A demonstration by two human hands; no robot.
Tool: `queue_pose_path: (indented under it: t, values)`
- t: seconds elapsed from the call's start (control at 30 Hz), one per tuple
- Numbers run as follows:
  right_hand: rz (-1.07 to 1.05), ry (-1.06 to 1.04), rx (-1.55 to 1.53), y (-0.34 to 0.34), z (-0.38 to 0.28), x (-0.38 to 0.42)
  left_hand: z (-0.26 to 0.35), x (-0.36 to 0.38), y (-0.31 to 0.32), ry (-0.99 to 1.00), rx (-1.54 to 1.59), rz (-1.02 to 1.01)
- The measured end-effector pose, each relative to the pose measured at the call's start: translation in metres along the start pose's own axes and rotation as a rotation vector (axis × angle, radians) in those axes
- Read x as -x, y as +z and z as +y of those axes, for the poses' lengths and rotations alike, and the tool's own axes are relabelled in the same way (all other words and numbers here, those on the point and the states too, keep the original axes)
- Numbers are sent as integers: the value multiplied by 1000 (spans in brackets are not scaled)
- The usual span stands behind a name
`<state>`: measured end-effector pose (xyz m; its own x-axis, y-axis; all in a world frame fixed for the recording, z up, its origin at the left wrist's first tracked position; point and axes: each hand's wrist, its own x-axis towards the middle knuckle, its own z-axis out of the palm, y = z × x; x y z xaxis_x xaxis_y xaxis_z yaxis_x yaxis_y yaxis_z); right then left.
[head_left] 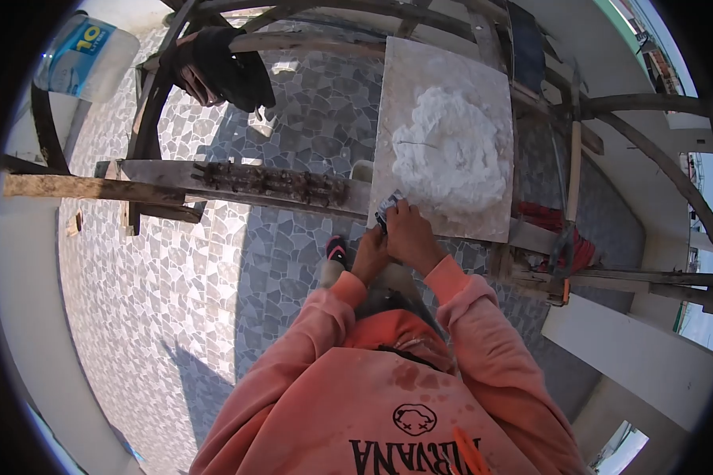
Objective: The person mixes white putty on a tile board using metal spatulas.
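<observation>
Both my hands meet close together at the near left corner of a pale board [444,70]. Wrapped fingers of my right hand [412,235] grip a small dark and silvery packet [387,209]. My left hand [371,255] is closed just below it, against the right hand; its fingertips are partly hidden, and what it pinches is too small to make out. A wide heap of white powder [451,150] lies on the board beyond my hands, with a thin dark strand on its surface.
A plank [158,171] to the left carries rusty rebar pieces [269,184]. Dark cloth [222,67] hangs on the wooden frame, near a large plastic bottle [87,57]. Red cloth [572,244] and a long wooden handle [574,170] are at the right.
</observation>
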<state>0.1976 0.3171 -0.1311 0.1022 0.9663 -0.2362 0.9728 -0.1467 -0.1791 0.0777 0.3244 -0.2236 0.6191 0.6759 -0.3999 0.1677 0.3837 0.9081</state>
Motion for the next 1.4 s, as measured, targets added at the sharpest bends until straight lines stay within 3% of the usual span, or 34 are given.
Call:
queue_pose_path:
  t: [0.2, 0.3, 0.4, 0.5, 0.7, 0.8, 0.9, 1.0, 1.1, 1.23, 1.3, 1.4]
  values:
    - [82, -6, 193, 9, 5, -10, 7, 6, 4, -58, 202, -14]
    - [20, -4, 97, 4, 2, 2, -3, 1, 2, 18, 35, 7]
    - [110, 5, 251, 17, 9, -7, 14, 9, 2, -44, 132, -25]
    - [92, 25, 217, 20, 15, -11, 16, 10, 7, -70, 334, -50]
    - [77, 77, 242, 18, 8, -5, 10, 11, 4, -18, 259, -21]
    - [65, 79, 166, 7, 8, 0, 20, 11, -4, -186, 139, -21]
    - [92, 159, -2, 12, 22, 12, 40, 24, -11, -128, 94, 66]
    - [152, 257, -179, -5, 27, 29, 52, 28, -31, -29, -422, 4]
    - [229, 262, -404, -16, 43, 44, 64, 44, -23, 299, -518, 284]
    - [278, 363, -634, -49, 37, 61, 120, 63, -22, 287, -697, 186]
    - [245, 465, -726, -59, 35, 66, 129, 64, -17, 335, -744, 183]
    - [296, 432, -690, -52, 36, 73, 129, 65, -16, 376, -761, 154]
